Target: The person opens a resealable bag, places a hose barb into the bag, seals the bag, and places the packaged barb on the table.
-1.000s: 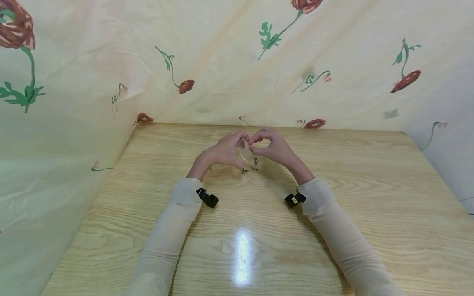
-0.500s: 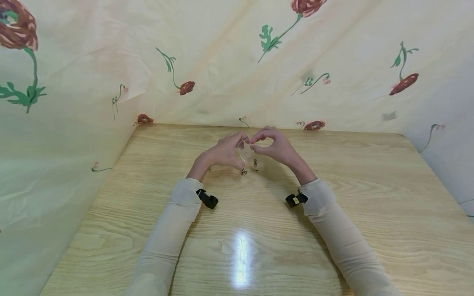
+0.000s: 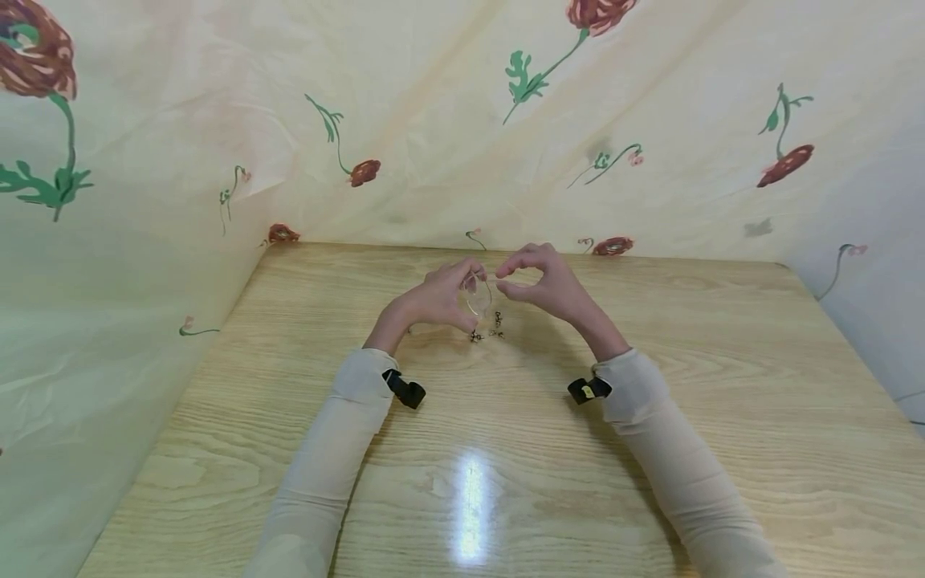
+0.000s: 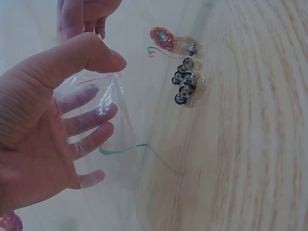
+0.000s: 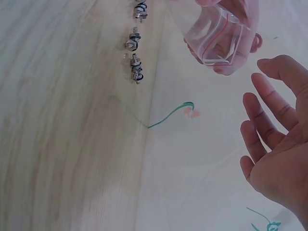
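My left hand (image 3: 437,295) holds a clear plastic zip bag (image 4: 118,180) with a red line along its seal. Thumb and forefinger are at the bag's top, and the other fingers show through the film in the left wrist view. The bag's mouth (image 5: 219,41) stands apart in the right wrist view. My right hand (image 3: 551,285) is just to the right of the bag, apart from it, fingers loosely bent with nothing visible between them. Several small metal fittings (image 4: 187,79) with black rings lie on the table below the hands.
The light wood-grain table (image 3: 535,482) runs back to a flowered cloth (image 3: 433,120) hanging behind and at the left side. Each wrist wears a black strap mount, such as the right one (image 3: 588,390).
My right hand came up to the bag's edge, then drew away to the right, and its thumb and forefinger parted. The left hand stays in place with the bag.
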The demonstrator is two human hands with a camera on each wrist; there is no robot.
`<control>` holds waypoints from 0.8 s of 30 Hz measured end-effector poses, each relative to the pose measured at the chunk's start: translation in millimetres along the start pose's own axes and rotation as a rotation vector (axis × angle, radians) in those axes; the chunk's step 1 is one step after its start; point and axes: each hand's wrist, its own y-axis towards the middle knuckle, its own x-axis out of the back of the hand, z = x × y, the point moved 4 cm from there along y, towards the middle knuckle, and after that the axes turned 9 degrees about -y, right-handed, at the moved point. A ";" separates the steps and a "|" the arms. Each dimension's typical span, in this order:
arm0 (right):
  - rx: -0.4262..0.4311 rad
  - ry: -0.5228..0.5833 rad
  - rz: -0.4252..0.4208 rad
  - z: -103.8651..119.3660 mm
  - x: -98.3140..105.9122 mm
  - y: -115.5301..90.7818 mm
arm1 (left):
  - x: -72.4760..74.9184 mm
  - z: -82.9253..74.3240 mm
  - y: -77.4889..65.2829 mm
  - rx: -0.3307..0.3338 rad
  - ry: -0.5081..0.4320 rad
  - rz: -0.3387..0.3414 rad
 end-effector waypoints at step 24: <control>0.058 -0.208 0.168 -6.8 -20.5 -21.8 | 1.7 0.6 -3.4 -0.012 -0.032 -0.004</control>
